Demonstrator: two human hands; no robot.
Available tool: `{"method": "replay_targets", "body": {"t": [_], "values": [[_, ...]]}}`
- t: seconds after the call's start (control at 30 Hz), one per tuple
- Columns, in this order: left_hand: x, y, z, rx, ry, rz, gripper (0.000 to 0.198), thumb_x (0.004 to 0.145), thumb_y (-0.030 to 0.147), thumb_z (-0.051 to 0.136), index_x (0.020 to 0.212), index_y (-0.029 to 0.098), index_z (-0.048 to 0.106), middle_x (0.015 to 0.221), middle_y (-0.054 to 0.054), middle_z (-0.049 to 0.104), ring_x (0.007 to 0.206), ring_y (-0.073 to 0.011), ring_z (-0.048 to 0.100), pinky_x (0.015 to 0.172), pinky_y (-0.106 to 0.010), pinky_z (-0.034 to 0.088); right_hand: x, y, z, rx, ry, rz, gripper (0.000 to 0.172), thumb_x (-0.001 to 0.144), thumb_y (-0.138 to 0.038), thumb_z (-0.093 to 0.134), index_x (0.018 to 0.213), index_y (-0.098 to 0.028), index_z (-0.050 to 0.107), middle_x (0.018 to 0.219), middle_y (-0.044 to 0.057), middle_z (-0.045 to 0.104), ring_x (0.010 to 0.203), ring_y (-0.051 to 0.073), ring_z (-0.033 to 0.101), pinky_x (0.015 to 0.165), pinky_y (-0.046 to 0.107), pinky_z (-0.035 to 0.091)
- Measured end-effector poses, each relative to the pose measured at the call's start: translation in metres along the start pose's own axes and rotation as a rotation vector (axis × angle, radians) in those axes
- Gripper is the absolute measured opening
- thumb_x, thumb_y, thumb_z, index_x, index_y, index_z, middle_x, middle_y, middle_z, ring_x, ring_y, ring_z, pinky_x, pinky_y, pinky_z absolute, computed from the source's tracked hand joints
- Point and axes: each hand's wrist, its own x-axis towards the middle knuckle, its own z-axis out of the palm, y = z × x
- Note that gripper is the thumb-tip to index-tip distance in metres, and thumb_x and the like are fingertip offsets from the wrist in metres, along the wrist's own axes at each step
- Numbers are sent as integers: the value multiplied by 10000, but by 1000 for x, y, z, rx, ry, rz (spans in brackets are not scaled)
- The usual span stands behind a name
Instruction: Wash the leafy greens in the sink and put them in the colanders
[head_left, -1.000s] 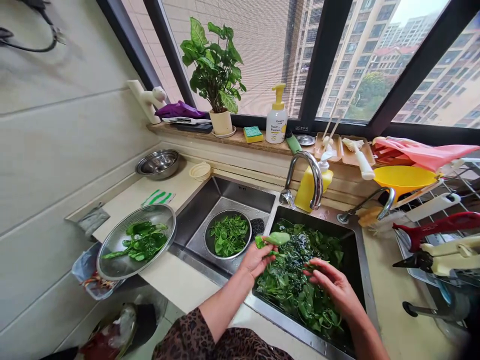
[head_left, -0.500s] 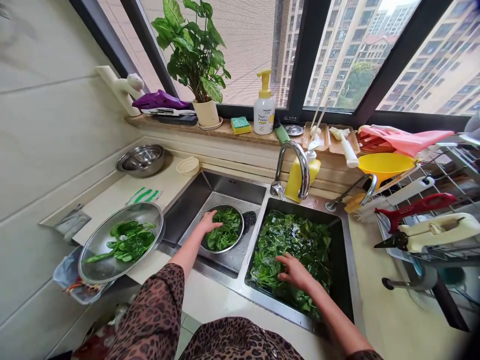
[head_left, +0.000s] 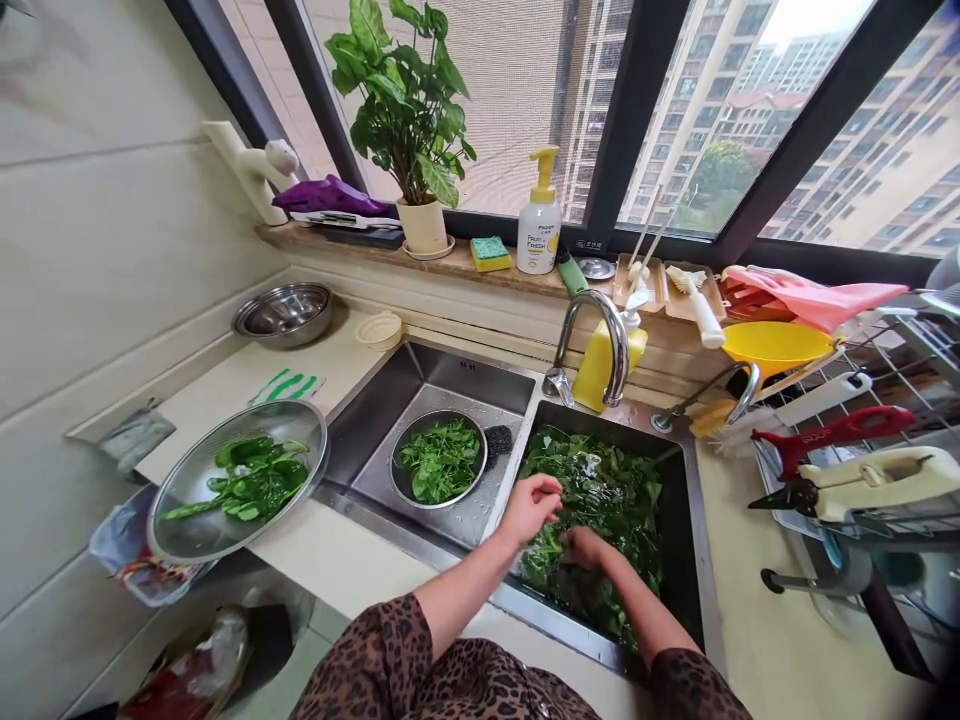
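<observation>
The right sink basin [head_left: 694, 560] is full of water and floating green leaves [head_left: 600, 490]. My left hand [head_left: 531, 506] hovers over the near left part of that basin with its fingers curled in a pinch on leaves. My right hand [head_left: 583, 546] lies just beside it, low in the leaves, fingers closed among them. In the left basin [head_left: 420, 385] stands a small steel bowl [head_left: 439, 462] of picked leaves. A steel colander [head_left: 238, 478] with a few larger leaves rests on the counter to the left.
A curved tap [head_left: 600, 335] and yellow soap bottle [head_left: 604, 365] stand behind the sinks. A dish rack [head_left: 870, 440] with knives and scissors fills the right. The sill holds a potted plant [head_left: 409, 110], pump bottle [head_left: 538, 225] and sponge [head_left: 489, 252]. A steel bowl [head_left: 283, 313] sits at the back left.
My left hand came back from the small bowl in the left basin to the leaves in the right basin. My right hand stayed in the leaves, shifting slightly toward the left hand.
</observation>
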Motion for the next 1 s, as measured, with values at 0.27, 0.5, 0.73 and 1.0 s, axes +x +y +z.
{"method": "replay_targets", "body": {"t": [0.27, 0.5, 0.73, 1.0], "values": [[-1, -53, 1, 14, 202, -46, 264, 649, 158, 646, 910, 140, 610, 990, -94, 594, 857, -160, 566, 812, -320, 439, -64, 27, -46, 986, 58, -56, 357, 713, -486, 590, 904, -186, 622, 807, 27, 644, 696, 149, 555, 612, 250, 421], [-4, -41, -7, -299, -227, -126, 623, 529, 250, 799, 1106, 194, 568, 1129, -111, 580, 938, -179, 564, 880, -338, 401, -69, -1, -43, 1181, -6, -264, 250, 715, -406, 634, 811, -176, 635, 751, 23, 597, 720, 139, 511, 679, 258, 399], [-5, -39, -4, -418, -245, -121, 455, 576, 357, 768, 943, 117, 645, 875, -77, 644, 843, -171, 577, 802, -280, 396, -55, -18, -31, 1076, -83, -124, 360, 730, -515, 574, 834, -175, 631, 583, -33, 538, 457, 62, 379, 441, 186, 287], [-1, -34, -2, -468, -76, -230, 376, 639, 465, 687, 796, 143, 573, 733, -19, 622, 678, -119, 565, 640, -230, 405, -55, -16, -37, 932, 263, -148, 392, 675, -517, 616, 896, -194, 635, 938, 33, 646, 827, 186, 565, 680, 268, 435]]}}
